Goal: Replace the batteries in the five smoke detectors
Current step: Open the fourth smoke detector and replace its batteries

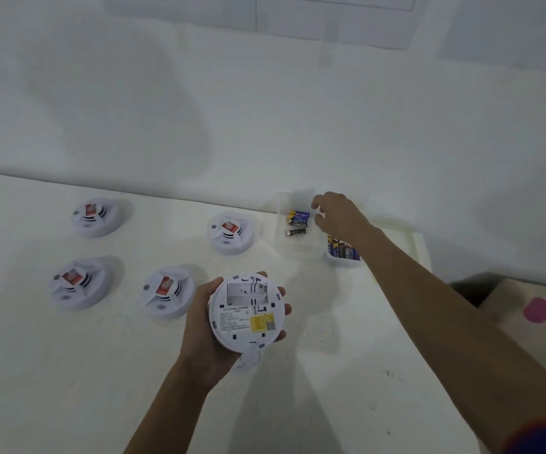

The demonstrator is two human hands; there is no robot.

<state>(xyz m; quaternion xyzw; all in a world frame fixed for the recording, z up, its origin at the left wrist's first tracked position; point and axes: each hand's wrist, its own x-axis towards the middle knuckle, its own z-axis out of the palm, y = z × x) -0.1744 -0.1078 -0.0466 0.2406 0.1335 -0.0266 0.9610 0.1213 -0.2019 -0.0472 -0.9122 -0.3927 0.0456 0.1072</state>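
Note:
My left hand (pixel 204 326) grips a white smoke detector (pixel 247 311) held upside down above the table; its battery bay is uncovered and looks empty. Several more detectors rest face up on the table: two at the back (pixel 96 216) (pixel 230 232) and two nearer (pixel 80 283) (pixel 168 291). My right hand (pixel 337 217) hovers with loosely curled fingers over a clear container (pixel 281 204) that holds a few batteries (pixel 298 222); nothing shows between its fingers. A second small white tray (pixel 338 261) beside it holds several batteries (pixel 343 249).
A loose white cover piece (pixel 248 358) lies on the table just under the held detector. The white table (pixel 68 371) meets a white wall at the back. A brown box with a pink spot (pixel 538 309) stands off the table's right edge.

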